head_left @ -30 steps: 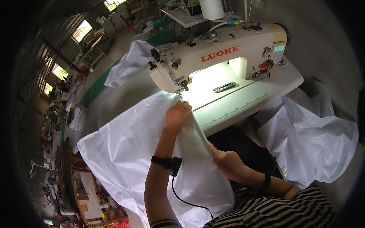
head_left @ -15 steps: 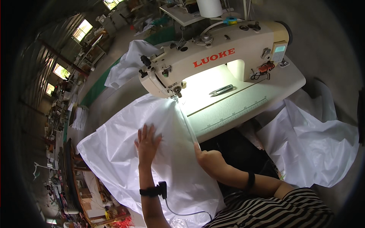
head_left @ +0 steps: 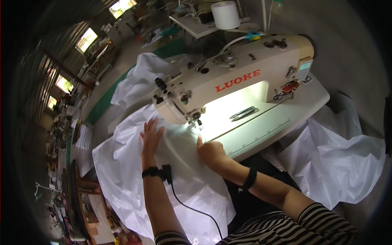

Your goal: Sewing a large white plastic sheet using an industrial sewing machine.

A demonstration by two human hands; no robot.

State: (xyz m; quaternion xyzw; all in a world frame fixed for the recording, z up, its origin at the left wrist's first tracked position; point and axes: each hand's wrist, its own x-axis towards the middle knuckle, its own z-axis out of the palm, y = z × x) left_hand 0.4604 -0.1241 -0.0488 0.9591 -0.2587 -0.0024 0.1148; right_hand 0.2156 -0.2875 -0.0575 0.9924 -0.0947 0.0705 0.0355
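A large white sheet of thin, shiny material [head_left: 171, 163] lies under the needle area of a cream sewing machine [head_left: 228, 73] and hangs toward my lap. My left hand [head_left: 152, 134] rests flat on the sheet, left of the presser foot [head_left: 197, 123], with its fingers spread. At the sheet's right edge is my right hand [head_left: 211, 153], its index finger stretched toward the needle and the other fingers curled under. Whether it pinches the edge is hard to make out. Thread snips [head_left: 243, 114] lie on the lit machine bed, apart from both hands.
More white material [head_left: 326, 159] is heaped on the right, and another bunch [head_left: 141, 79] lies behind the machine head. A white thread cone [head_left: 226, 15] stands beyond the machine. From my left wristband runs a black cable [head_left: 192, 204]. A cluttered workshop fills the far left.
Both hands have moved forward, the right one close to the needle. The sheet has shifted and wrinkled near the machine head. The machine sits slightly lower in view.
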